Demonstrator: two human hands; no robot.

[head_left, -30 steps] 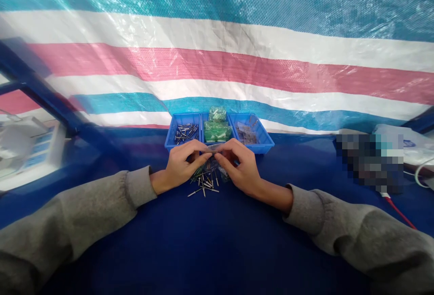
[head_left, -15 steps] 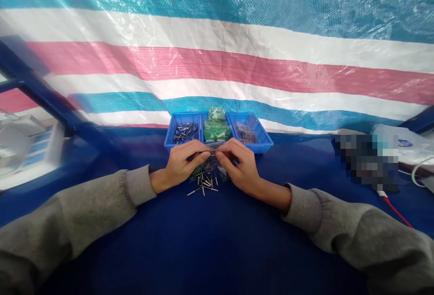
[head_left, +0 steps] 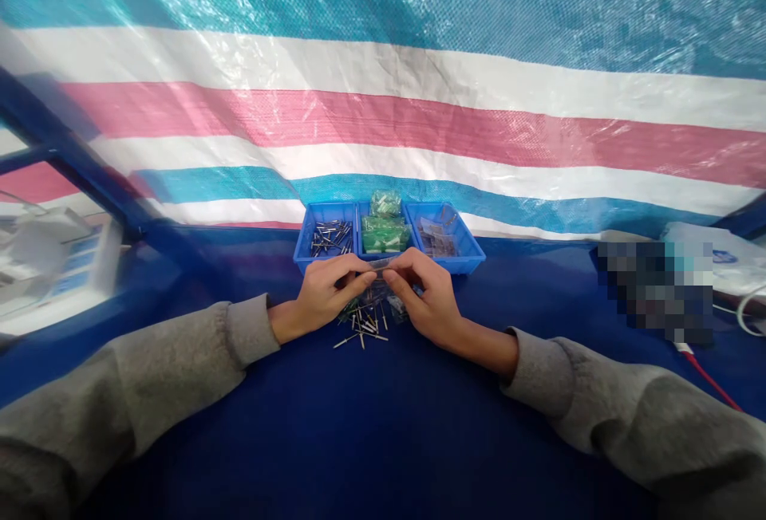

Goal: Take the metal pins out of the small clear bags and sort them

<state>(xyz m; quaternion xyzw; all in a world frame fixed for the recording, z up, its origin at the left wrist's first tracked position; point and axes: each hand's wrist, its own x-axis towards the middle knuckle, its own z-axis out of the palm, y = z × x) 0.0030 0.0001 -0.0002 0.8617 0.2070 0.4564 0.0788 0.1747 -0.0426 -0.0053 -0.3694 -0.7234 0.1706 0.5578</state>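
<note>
Between my two hands is a small clear plastic bag, pinched along its upper edge. My left hand grips its left side between thumb and fingers; my right hand pinches the right side. Below the bag, several pop rivets lie loose in a pile on the blue table. Just under my right hand sits another small clear packet, partly covered. What the held bag contains is too small to make out.
Three blue bins stand behind my hands: the left bin holds loose rivets, the middle one green-and-white packets, the right bin clear bags. A striped tarp hangs behind. A blurred-out object and red cable lie at right.
The view has shifted slightly. Both hands still hold the plastic bag in nearly the same place, its upper edge now tilted a little more into view.
</note>
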